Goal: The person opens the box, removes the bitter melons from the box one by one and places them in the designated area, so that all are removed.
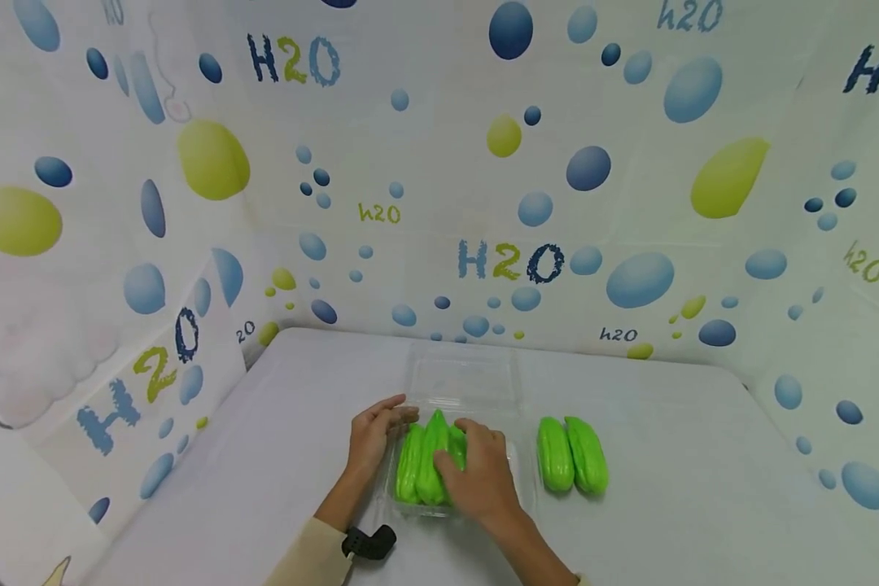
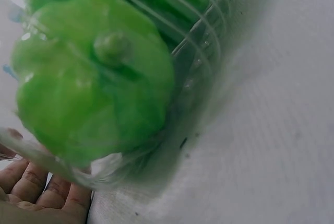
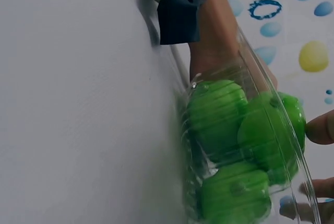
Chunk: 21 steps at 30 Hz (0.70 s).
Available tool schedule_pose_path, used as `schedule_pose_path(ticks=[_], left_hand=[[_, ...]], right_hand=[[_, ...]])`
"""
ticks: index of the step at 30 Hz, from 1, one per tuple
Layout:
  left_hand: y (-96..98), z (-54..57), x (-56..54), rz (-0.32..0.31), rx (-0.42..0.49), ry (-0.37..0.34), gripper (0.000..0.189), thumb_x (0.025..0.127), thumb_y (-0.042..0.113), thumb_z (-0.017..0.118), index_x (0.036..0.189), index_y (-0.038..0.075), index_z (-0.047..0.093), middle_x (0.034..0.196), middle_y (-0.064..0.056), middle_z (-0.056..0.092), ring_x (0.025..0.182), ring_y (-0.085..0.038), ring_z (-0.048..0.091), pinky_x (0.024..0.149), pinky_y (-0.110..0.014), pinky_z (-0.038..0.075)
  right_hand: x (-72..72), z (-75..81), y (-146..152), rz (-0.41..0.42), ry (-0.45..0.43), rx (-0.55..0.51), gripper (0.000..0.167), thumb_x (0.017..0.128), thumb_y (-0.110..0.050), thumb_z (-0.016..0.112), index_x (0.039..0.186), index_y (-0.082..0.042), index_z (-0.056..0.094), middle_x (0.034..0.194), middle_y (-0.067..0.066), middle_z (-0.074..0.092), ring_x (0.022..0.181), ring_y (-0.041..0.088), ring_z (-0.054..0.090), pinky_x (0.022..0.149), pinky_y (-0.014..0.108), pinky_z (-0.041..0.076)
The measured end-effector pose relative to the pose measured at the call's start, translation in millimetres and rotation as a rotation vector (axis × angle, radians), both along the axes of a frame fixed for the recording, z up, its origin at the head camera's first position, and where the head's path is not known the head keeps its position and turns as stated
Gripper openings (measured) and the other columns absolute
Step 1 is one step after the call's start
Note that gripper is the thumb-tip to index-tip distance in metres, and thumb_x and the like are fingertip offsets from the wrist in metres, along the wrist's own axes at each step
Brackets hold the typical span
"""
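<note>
A clear plastic box (image 1: 428,511) stands on the table, its lid (image 1: 463,378) folded back behind it. Inside lie three bright green, ribbed, gourd-like vegetables, one (image 3: 274,135) resting on top of the lower two (image 3: 216,112). My left hand (image 1: 369,435) touches the box's left side; in the left wrist view its fingers (image 2: 39,185) lie outside the clear wall near a vegetable's stem end (image 2: 94,78). Over the box is my right hand (image 1: 483,472), thumb and fingers spread. Its thumb (image 3: 321,128) touches the top vegetable.
Two more green vegetables (image 1: 555,456) (image 1: 588,456) lie side by side on the white table, right of the box. A dark camera (image 1: 369,542) is strapped to the left wrist. Behind the table hangs a white curtain (image 1: 439,163) printed with drops and H2O lettering.
</note>
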<state>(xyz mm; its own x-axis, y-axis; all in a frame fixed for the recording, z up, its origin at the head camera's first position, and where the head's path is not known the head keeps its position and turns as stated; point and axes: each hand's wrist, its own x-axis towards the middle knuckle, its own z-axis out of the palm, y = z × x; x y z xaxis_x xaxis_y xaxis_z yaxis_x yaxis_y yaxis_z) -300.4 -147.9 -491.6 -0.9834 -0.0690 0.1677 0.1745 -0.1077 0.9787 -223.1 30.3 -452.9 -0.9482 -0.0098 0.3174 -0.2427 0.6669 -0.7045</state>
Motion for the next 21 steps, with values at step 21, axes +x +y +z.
schedule_pose_path(ticks=[21], left_hand=[[-0.1,-1.3,0.0,0.011,-0.034,-0.003,0.037,0.1,0.002,0.046,0.132,-0.01,0.06,0.112,-0.023,0.073,0.102,-0.03,0.074,0.084,-0.026,0.059]], right_hand=[[-11.5,-0.2,-27,0.023,0.042,0.072,0.044,0.088,-0.028,0.067,0.117,0.005,0.065,0.09,0.006,0.067,0.118,0.038,0.053,0.105,0.057,0.042]])
